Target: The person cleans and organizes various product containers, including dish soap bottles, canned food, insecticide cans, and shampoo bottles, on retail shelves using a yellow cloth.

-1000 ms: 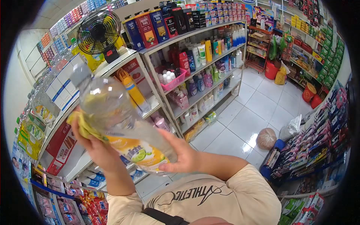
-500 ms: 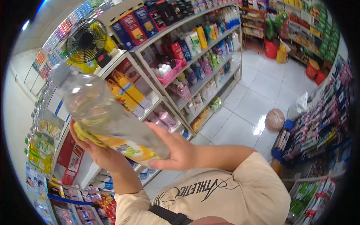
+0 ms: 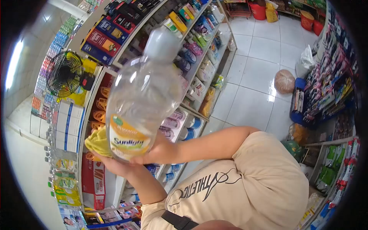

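Observation:
A large clear Sunlight bottle with a pale grey cap and an orange-and-white label stands nearly upright in front of me, leaning a little to the right. My right hand is closed around its lower part from the right. Near the bottle's base on the other side is my left hand, closed on a crumpled yellow-green cloth. The cloth lies beside the label's left edge. Parts of the fingers of both hands are hidden behind the bottle.
A black fan stands at upper left. Shelves of bottles and boxes run behind the bottle. On the tiled floor sits a round brown bag, near a rack of hanging packets on the right.
The bottle has turned from a leftward tilt to nearly upright, its label now facing me. The right hand has shifted left toward the base, and the cloth sits lower beside the bottle. My view has shifted.

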`<state>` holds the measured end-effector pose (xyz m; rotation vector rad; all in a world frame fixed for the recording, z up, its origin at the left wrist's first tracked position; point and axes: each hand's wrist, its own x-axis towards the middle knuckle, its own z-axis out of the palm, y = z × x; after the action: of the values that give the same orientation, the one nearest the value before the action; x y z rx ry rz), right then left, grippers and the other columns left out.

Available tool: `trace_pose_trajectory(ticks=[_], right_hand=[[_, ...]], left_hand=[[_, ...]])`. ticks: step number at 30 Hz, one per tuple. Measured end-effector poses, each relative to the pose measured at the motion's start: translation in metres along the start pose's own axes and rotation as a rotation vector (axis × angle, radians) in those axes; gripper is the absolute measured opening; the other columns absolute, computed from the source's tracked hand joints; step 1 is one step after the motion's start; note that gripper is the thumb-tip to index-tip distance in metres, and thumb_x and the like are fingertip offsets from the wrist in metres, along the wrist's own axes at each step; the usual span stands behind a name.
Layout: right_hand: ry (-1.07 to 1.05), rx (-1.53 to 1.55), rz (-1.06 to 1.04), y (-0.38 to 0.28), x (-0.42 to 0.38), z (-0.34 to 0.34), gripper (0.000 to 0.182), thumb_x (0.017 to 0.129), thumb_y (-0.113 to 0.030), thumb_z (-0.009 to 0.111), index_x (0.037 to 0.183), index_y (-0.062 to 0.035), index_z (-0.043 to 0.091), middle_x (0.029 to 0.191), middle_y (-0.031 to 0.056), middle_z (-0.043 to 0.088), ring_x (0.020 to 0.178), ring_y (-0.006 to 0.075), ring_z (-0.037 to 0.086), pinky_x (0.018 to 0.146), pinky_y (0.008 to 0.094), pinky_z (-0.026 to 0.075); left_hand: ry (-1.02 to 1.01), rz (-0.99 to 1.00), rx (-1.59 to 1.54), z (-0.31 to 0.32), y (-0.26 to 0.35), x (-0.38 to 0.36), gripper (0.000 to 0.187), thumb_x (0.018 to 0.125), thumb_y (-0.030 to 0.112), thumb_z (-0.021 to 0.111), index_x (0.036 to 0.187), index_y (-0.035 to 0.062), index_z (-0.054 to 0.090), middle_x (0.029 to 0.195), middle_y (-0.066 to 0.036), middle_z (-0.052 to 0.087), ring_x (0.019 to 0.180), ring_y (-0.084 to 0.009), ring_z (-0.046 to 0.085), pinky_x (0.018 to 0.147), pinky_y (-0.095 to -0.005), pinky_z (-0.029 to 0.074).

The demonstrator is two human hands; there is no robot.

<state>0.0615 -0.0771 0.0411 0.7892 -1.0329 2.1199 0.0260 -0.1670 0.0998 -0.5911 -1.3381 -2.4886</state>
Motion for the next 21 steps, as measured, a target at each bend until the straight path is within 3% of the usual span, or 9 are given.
trace_pose_trajectory(ticks=[5,9,10,13,14,16,21], right_hand=[[0.075,0.037,0.013,0.006,0.001,-0.002,0.076,0.071,-0.021,0.074,0.131,-0.0047,0.03,0.126,0.0079,0.045,0.116,0.0183,0.041,0.099,0.0325,0.031],[0.193,0.033,-0.009,-0.004,0.018,-0.003,0.072,0.071,-0.02,0.074,0.128,-0.0049,0.033,0.124,0.0092,0.046,0.115,0.0182,0.043,0.098,0.0322,0.033],[0.181,0.019,0.025,-0.007,0.019,-0.005,0.073,0.07,-0.019,0.074,0.128,-0.0046,0.033,0.124,0.0096,0.046,0.115,0.0186,0.043,0.097,0.0326,0.033],[0.118,0.094,-0.097,0.004,0.013,0.001,0.074,0.069,-0.018,0.075,0.129,-0.0044,0.033,0.124,0.01,0.046,0.114,0.019,0.043,0.097,0.033,0.034],[0.064,-0.026,-0.081,0.006,0.007,0.0,0.078,0.069,-0.02,0.074,0.131,-0.0055,0.028,0.124,0.0114,0.046,0.116,0.0218,0.044,0.097,0.0349,0.034],[0.028,-0.277,-0.095,0.005,0.001,0.003,0.081,0.07,-0.022,0.072,0.133,-0.0065,0.024,0.124,0.0137,0.047,0.116,0.0249,0.044,0.097,0.0351,0.035],[0.032,-0.453,-0.206,-0.003,0.028,0.005,0.08,0.064,-0.026,0.074,0.127,-0.0065,0.028,0.108,0.0193,0.053,0.099,0.0351,0.054,0.085,0.0404,0.043]], left_hand=[[-0.022,-0.013,-0.076,0.009,-0.01,-0.024,0.048,0.096,0.032,0.027,0.133,0.0013,0.028,0.135,-0.011,0.034,0.123,-0.0261,0.036,0.104,-0.0412,0.028],[-0.204,0.017,0.099,-0.003,-0.037,-0.052,0.049,0.094,0.034,0.035,0.135,0.0066,0.027,0.138,-0.01,0.03,0.126,-0.0249,0.031,0.105,-0.0406,0.025],[-0.126,-0.013,0.108,0.0,-0.041,-0.061,0.051,0.094,0.036,0.034,0.136,0.0085,0.025,0.139,-0.011,0.028,0.127,-0.0254,0.029,0.105,-0.0404,0.025],[-0.15,-0.005,-0.121,-0.008,-0.029,-0.041,0.054,0.094,0.042,0.029,0.137,0.009,0.024,0.139,-0.011,0.029,0.127,-0.0261,0.03,0.105,-0.0414,0.025],[-0.128,0.077,0.022,0.0,-0.018,-0.035,0.059,0.092,0.048,0.024,0.137,0.0091,0.025,0.137,-0.012,0.031,0.126,-0.0266,0.032,0.105,-0.0427,0.025],[-0.087,0.094,0.0,0.001,-0.008,-0.026,0.061,0.092,0.05,0.023,0.136,0.0084,0.025,0.136,-0.013,0.033,0.125,-0.0271,0.033,0.105,-0.0433,0.025],[-0.137,0.06,-0.068,0.004,-0.03,-0.052,0.062,0.09,0.052,0.026,0.138,0.0128,0.02,0.139,-0.012,0.028,0.125,-0.0266,0.033,0.104,-0.0431,0.027]])
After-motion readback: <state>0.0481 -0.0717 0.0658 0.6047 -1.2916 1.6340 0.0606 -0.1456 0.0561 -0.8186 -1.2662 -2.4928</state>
